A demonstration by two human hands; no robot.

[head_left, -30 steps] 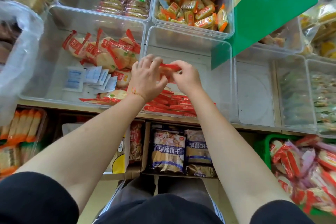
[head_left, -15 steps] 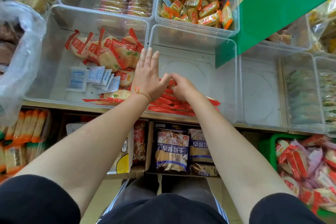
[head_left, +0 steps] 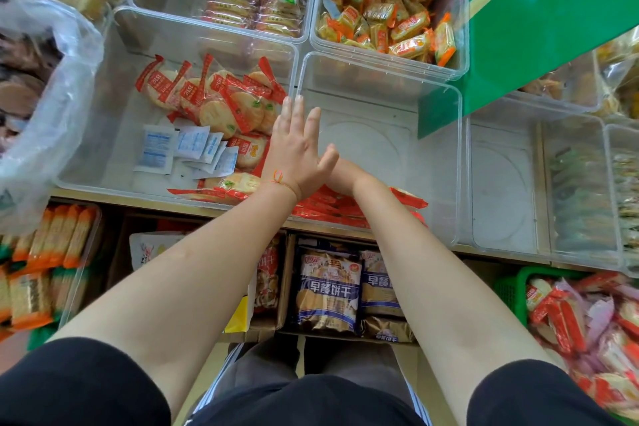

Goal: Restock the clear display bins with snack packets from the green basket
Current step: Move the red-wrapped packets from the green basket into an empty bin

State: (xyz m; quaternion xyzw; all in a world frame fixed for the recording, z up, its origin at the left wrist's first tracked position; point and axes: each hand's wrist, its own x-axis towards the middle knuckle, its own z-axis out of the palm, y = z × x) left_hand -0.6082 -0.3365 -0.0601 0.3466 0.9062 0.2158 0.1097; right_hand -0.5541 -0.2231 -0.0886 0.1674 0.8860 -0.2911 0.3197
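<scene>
From the head camera, the left hand (head_left: 294,149) was held flat above the shelf, its fingers straight and close together, gripping nothing; a thin orange thread (head_left: 279,178) circled its wrist; the right hand (head_left: 340,176) reached down into the rigid clear plastic bin with rounded corners (head_left: 446,162) and lay mostly hidden behind the left one, so whether it pinched anything could not be told; a flat layer of glossy red snack packets (head_left: 332,209) lay along that bin's near wall beneath both wrists, while the rest of its smooth floor showed a moulded circle; the neighbouring clear bin on the left (head_left: 103,135) held round pale rice crackers in crinkly red-edged wrappers (head_left: 221,100) and several small white paper sachets (head_left: 186,149); behind, another transparent bin held oblong orange-and-yellow foil packets (head_left: 390,24) heaped loosely; the green plastic lattice basket (head_left: 508,290) sat low at the right edge, well apart from both hands, piled with shiny red and pink packets (head_left: 581,322); a soft translucent plastic bag (head_left: 52,107) bulged at the left.
</scene>
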